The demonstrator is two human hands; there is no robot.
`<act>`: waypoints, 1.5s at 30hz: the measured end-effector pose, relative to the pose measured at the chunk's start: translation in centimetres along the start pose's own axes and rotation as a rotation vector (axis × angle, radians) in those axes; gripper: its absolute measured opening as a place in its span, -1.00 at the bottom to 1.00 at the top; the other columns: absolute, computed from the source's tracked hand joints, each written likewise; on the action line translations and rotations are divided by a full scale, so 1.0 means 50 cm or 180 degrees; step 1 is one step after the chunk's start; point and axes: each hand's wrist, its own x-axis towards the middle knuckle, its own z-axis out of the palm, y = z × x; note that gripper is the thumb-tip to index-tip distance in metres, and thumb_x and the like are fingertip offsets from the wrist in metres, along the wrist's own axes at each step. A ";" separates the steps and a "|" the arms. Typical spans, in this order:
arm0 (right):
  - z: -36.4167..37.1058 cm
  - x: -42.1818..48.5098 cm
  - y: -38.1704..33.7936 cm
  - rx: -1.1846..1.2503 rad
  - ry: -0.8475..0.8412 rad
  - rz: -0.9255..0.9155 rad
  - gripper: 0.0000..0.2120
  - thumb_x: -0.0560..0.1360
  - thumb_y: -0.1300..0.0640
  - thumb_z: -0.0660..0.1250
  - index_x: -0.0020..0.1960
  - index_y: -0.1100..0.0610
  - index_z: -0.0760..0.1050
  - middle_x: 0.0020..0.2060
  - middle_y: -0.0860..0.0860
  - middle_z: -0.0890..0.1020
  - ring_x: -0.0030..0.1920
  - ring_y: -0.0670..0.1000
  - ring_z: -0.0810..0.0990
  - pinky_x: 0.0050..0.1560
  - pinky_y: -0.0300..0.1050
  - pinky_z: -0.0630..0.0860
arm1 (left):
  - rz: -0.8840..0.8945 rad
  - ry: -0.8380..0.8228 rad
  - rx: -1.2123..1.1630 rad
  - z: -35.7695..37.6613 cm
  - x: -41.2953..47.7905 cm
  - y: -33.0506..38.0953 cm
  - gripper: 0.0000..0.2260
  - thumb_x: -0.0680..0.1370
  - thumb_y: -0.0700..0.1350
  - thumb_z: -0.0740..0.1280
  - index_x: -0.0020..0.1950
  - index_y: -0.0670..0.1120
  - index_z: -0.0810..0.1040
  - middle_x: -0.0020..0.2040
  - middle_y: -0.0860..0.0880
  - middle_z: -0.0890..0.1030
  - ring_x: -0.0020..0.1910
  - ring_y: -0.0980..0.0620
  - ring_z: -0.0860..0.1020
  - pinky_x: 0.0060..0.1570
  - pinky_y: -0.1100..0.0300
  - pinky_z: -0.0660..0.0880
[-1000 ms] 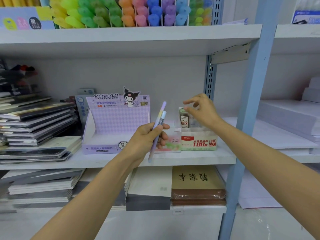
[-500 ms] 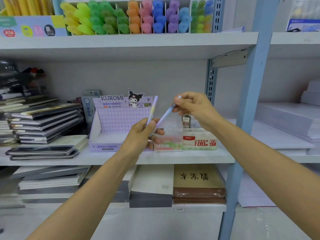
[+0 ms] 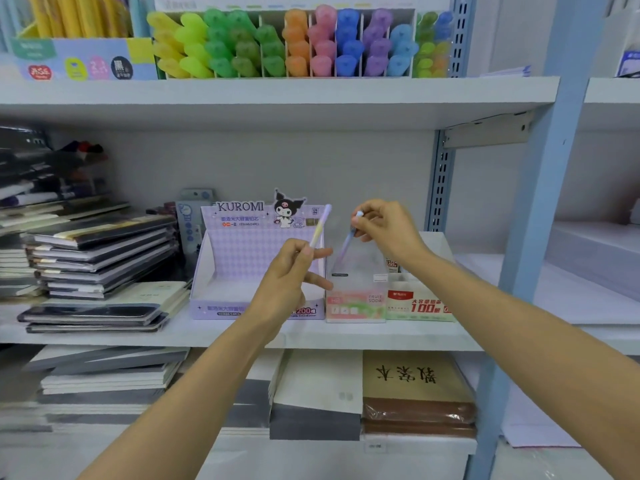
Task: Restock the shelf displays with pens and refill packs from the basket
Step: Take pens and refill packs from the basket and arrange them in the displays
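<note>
Because pinched only at its upper end, could easily have swung or slipped: held the blue-lilac pen (image 3: 346, 244) slanting down toward the clear Fruit Soda box (image 3: 356, 303), without any support at the lower tip. Might have caught the box's front wall or rim instead of dropping inside, tipped that light box over, or strayed into the red-lettered box (image 3: 415, 303) just beside it on the right. Could also have nudged the Kuromi display (image 3: 249, 251) just beside it on the left (an open carton, apparently unfilled, so likely to shift at a touch). Risked, too, a clash with the second pen held close alongside.

Pinched the blue-lilac pen's top between the fingertips of the right grip (image 3: 384, 230), with the remaining fingers loosely curled. Hovered above the Fruit Soda box. Could not tell, through blur against the clear wall, whether already inside at the lower tip.

Closed the left grip (image 3: 287, 275) around the lower part of the lilac-and-yellow pen (image 3: 320, 225), thumb and forefinger on the barrel and one finger stuck out straight. Held it upright in front of the Kuromi display, well above the shelf (image 3: 138, 337). Saw no basket anywhere in view.
</note>
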 end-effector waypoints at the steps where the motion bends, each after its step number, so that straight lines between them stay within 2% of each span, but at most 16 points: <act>1: 0.002 -0.001 0.006 -0.0043 -0.0056 -0.0021 -0.88 0.54 0.29 0.34 0.02 0.34 0.57 -0.18 0.23 0.65 -0.15 0.16 0.69 -0.09 -0.07 0.65 | 0.0001 -0.0055 0.0057 0.001 0.002 -0.001 -0.82 0.68 0.00 0.10 0.00 -0.08 0.36 0.13 0.10 0.65 -0.19 0.02 0.66 -0.51 0.20 0.17; 4: -0.012 -0.003 0.011 0.0018 -0.0228 -0.0106 -0.89 0.54 0.30 0.33 -0.01 0.36 0.57 -0.17 0.28 0.66 -0.14 0.19 0.68 -0.06 -0.12 0.63 | 0.0097 -0.0108 0.0078 0.001 0.004 -0.005 -0.80 0.69 -0.03 0.08 0.02 -0.13 0.36 -0.01 0.00 0.70 -0.26 0.02 0.61 -0.49 0.16 0.24; 8: -0.035 -0.006 0.002 0.0127 -0.0402 -0.0180 -0.88 0.54 0.30 0.34 0.00 0.35 0.58 -0.17 0.24 0.67 -0.16 0.13 0.69 -0.06 -0.15 0.64 | 0.0285 -0.0204 0.0018 -0.003 0.007 -0.003 -0.83 0.69 -0.03 0.08 0.00 -0.08 0.36 -0.11 -0.08 0.70 -0.30 0.02 0.57 -0.51 0.17 0.28; 11: -0.045 0.011 -0.009 0.0320 -0.0114 -0.0215 -0.89 0.53 0.31 0.35 0.01 0.34 0.58 -0.18 0.23 0.67 -0.24 0.03 0.69 -0.13 -0.23 0.62 | 0.0256 -0.0118 -0.0165 -0.004 0.015 -0.003 -0.83 0.68 -0.03 0.09 0.03 -0.11 0.37 -0.06 -0.07 0.70 -0.30 0.01 0.59 -0.54 0.23 0.37; 13: -0.045 0.026 -0.013 0.0357 0.0009 -0.0197 -0.89 0.52 0.32 0.35 0.02 0.35 0.58 -0.17 0.25 0.66 -0.24 0.04 0.69 -0.15 -0.23 0.63 | 0.0191 -0.0023 -0.0323 -0.004 0.021 -0.005 -0.81 0.68 -0.03 0.10 0.05 -0.14 0.36 -0.03 -0.06 0.71 -0.32 0.00 0.59 -0.54 0.23 0.39; 17: -0.010 0.028 -0.001 0.0118 -0.0190 -0.0227 -0.88 0.52 0.33 0.36 0.00 0.39 0.58 -0.19 0.30 0.66 -0.18 0.17 0.69 -0.11 -0.14 0.65 | 0.0085 0.0026 -0.0323 -0.002 0.030 -0.010 -0.79 0.68 -0.02 0.11 0.08 -0.16 0.36 -0.02 -0.04 0.71 -0.35 0.01 0.58 -0.52 0.21 0.43; 24: -0.009 0.042 0.007 -0.0152 -0.0587 -0.0274 -0.90 0.53 0.29 0.36 -0.04 0.33 0.60 -0.21 0.21 0.68 -0.24 0.02 0.70 -0.13 -0.25 0.62 | 0.0027 -0.0021 -0.0338 -0.007 0.036 -0.016 -0.81 0.67 -0.01 0.14 0.06 -0.14 0.37 -0.01 -0.05 0.71 -0.33 0.01 0.59 -0.50 0.21 0.45; 29: 0.010 0.042 0.002 -0.0079 -0.0555 -0.0222 -0.84 0.50 0.30 0.40 0.07 0.28 0.55 -0.24 0.20 0.67 -0.25 0.08 0.69 -0.17 -0.19 0.64 | 0.0016 -0.0062 -0.0326 -0.005 0.038 -0.016 -0.82 0.67 -0.03 0.15 0.07 -0.15 0.37 -0.01 -0.04 0.71 -0.33 0.03 0.58 -0.49 0.22 0.47; 31: 0.020 0.045 0.001 -0.0088 -0.0439 -0.0204 -0.85 0.47 0.31 0.43 0.01 0.25 0.53 -0.27 0.19 0.66 -0.27 0.09 0.69 -0.22 -0.16 0.64 | 0.0018 -0.0074 -0.0343 -0.004 0.038 -0.016 -0.82 0.67 -0.04 0.16 0.07 -0.16 0.37 -0.01 -0.05 0.71 -0.34 0.03 0.57 -0.50 0.23 0.47; 34: 0.032 0.047 0.005 -0.0572 -0.0311 -0.0259 -0.89 0.43 0.27 0.48 -0.11 0.22 0.56 -0.32 0.09 0.65 -0.33 0.00 0.65 -0.25 -0.15 0.59 | 0.0021 -0.0079 -0.0327 -0.006 0.037 -0.015 -0.82 0.66 -0.04 0.16 0.07 -0.15 0.37 -0.01 -0.04 0.71 -0.33 0.04 0.58 -0.50 0.23 0.47; 36: 0.033 0.049 0.007 -0.0938 -0.0300 -0.0347 -0.88 0.41 0.21 0.52 -0.14 0.21 0.59 -0.32 0.03 0.63 -0.31 -0.03 0.60 -0.19 -0.08 0.57 | 0.0014 -0.0086 -0.0323 -0.007 0.037 -0.014 -0.82 0.66 -0.03 0.17 0.07 -0.15 0.37 -0.01 -0.04 0.71 -0.33 0.03 0.58 -0.50 0.23 0.47; 39: 0.026 0.046 0.002 -0.1170 -0.0379 -0.0290 -0.86 0.40 0.14 0.52 -0.10 0.19 0.64 -0.24 0.03 0.64 -0.24 0.00 0.57 -0.06 0.01 0.57 | -0.0015 -0.0065 -0.0325 -0.007 0.035 -0.011 -0.82 0.66 -0.04 0.19 0.07 -0.16 0.38 -0.02 -0.04 0.71 -0.33 0.03 0.58 -0.50 0.23 0.46; 41: 0.017 0.039 -0.006 -0.1316 -0.0420 -0.0257 -0.83 0.47 0.08 0.46 0.00 0.16 0.66 -0.17 0.01 0.64 -0.18 -0.03 0.56 -0.03 -0.03 0.56 | -0.0015 0.0000 -0.0285 -0.006 0.032 -0.008 -0.83 0.65 -0.05 0.21 0.07 -0.16 0.39 -0.03 -0.04 0.71 -0.34 0.04 0.58 -0.50 0.23 0.46; 43: 0.005 0.025 -0.024 -0.0785 -0.0293 -0.0176 -0.75 0.55 0.01 0.35 0.12 0.14 0.62 -0.09 0.01 0.64 -0.15 -0.02 0.58 -0.13 -0.14 0.54 | 0.0018 0.0113 -0.0254 -0.005 0.029 -0.005 -0.85 0.64 -0.08 0.25 0.05 -0.16 0.42 -0.06 -0.04 0.71 -0.35 0.06 0.56 -0.50 0.24 0.44; 45: -0.012 0.010 -0.049 0.0580 -0.0357 0.0099 -0.68 0.59 -0.01 0.27 0.21 0.18 0.55 -0.07 0.10 0.63 -0.22 0.02 0.60 -0.28 -0.17 0.53 | 0.0043 0.0287 -0.0220 -0.004 0.029 -0.002 -0.89 0.61 -0.11 0.30 0.01 -0.16 0.48 -0.13 -0.05 0.67 -0.40 0.08 0.53 -0.51 0.26 0.42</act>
